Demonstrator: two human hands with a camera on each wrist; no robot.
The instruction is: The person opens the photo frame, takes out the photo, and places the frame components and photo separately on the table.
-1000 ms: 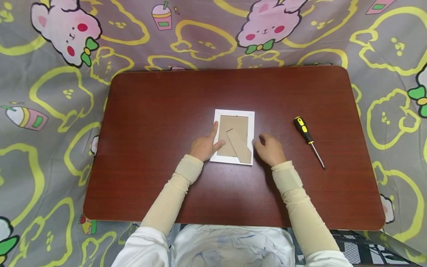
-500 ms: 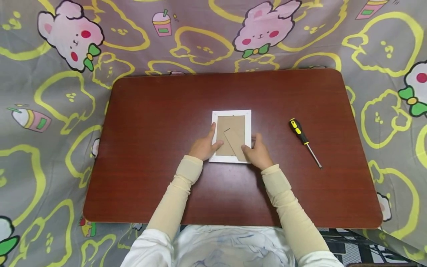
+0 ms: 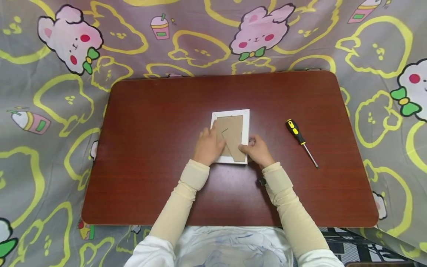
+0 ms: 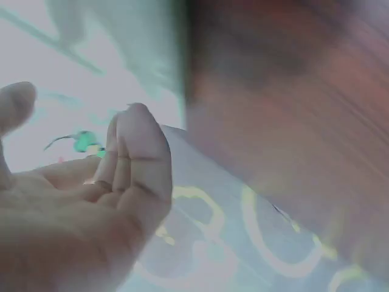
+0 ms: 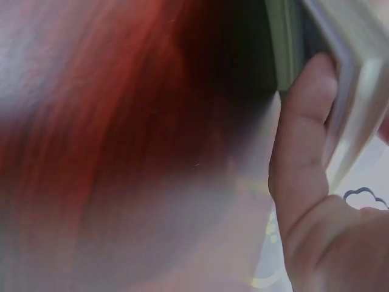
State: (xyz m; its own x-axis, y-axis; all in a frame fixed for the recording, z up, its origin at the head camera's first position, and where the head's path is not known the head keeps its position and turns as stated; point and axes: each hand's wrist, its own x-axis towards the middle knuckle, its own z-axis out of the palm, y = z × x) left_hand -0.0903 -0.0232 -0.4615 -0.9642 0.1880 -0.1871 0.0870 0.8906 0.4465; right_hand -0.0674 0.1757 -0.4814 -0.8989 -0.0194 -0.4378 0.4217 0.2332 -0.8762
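Observation:
A white picture frame (image 3: pixel 245 126) is back side up near the middle of the table, with a brown backing board (image 3: pixel 234 128) and a slanting stand flap. My right hand (image 3: pixel 258 151) pinches its right edge, thumb on the back and fingers underneath. The right wrist view shows a finger (image 5: pixel 307 128) under the frame (image 5: pixel 358 103), which is raised from the table there. Over the frame's left side lies my left hand (image 3: pixel 207 147), covering part of that edge. In the left wrist view the left hand (image 4: pixel 121 182) has nothing in its palm, its fingers fairly straight.
A black and yellow screwdriver (image 3: pixel 300 140) lies to the right of the frame, its tip toward the person. The reddish-brown table (image 3: pixel 150 148) has rounded corners. Patterned cloth (image 3: pixel 193 48) hangs behind it and at both sides.
My right hand has come in from beside the frame and now pinches its right edge. The left hand has shifted from the left edge farther onto the back. The screwdriver stays put.

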